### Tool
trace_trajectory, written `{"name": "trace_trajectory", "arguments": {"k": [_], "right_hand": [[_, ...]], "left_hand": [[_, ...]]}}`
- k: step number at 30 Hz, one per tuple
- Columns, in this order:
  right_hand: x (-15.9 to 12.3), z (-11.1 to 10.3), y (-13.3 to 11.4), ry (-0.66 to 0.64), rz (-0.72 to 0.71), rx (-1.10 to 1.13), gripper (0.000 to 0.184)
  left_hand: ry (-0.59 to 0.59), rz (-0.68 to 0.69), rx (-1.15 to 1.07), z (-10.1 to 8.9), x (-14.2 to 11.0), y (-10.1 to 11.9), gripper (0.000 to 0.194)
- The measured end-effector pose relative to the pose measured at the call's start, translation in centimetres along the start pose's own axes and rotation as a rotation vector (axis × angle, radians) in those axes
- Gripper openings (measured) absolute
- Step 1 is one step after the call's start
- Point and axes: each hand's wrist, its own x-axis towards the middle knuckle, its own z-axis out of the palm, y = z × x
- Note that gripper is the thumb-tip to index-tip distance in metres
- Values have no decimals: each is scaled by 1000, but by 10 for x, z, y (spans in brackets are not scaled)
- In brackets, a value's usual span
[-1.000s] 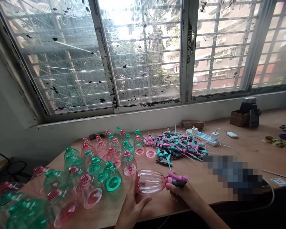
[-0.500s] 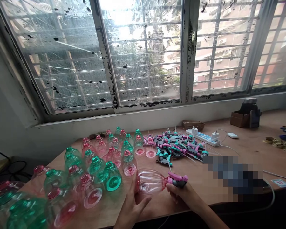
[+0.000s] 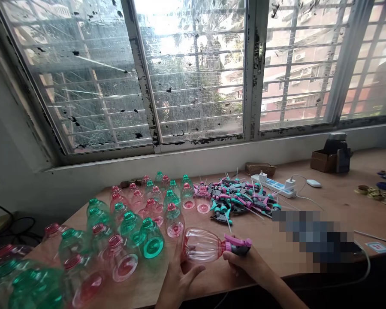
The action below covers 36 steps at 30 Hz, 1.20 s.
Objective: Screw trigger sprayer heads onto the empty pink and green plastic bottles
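From the head camera, we see a person at a wooden surface (image 3: pixel 344 201) beneath a grimy, barred window (image 3: pixel 196 86), a pink-tinted clear bottle (image 3: pixel 202 245) tipped on its side between two bare hands near the front edge. The left hand (image 3: pixel 177 279) is cupped about the bottle's base, thumb on the near side; its other fingers are partly hidden. The right hand (image 3: pixel 249 262) is clamped on the pink-and-gray spray head (image 3: pixel 240 246) at the bottle's neck, which points to our right. Whether the bottle touches the surface, we cannot tell. To the left, we count many pink and green bottles (image 3: pixel 152 240) standing upright in loose rows, their mouths uncapped. Behind the right hand lies a heap of pink, teal and gray sprayer tops (image 3: pixel 244 198), thin tubes jutting out. Beyond it we find a white power strip (image 3: pixel 273 185) and, farther right, a cardboard box (image 3: pixel 323 160).
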Motion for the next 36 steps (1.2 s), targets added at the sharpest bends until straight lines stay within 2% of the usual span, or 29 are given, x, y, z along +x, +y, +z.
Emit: {"name": "trace_trajectory", "arguments": {"k": [4, 9, 11, 14, 19, 25, 29, 31, 34, 36], "right_hand": [[0, 3, -3, -4, 12, -24, 35], [-1, 6, -7, 29, -15, -73, 32], [-1, 6, -7, 32, -33, -66, 32], [-2, 4, -6, 38, -41, -45, 31], [-2, 1, -1, 58, -49, -18, 39], [-3, 1, -4, 64, -24, -45, 37], [-3, 1, -8, 36, -18, -33, 34], [-3, 2, -8, 30, -14, -31, 33], [-3, 3, -8, 26, -23, -35, 33], [-3, 3, -7, 32, -19, -36, 34]], "left_hand": [[-41, -16, -62, -1, 0, 4, 91], [-68, -29, 12, -2, 2, 7, 59], [-76, -30, 41, -2, 2, 8, 53], [-67, -53, 30, -2, -1, 6, 60], [-53, -58, 20, -2, -4, 4, 89], [-81, -42, 35, -1, -1, 2, 91], [-96, -55, -3, -1, -2, 5, 99], [-119, -42, -35, -2, -3, 10, 94], [-148, -28, -55, -4, -4, 17, 71], [-136, -49, -32, -5, -5, 18, 66]]}}
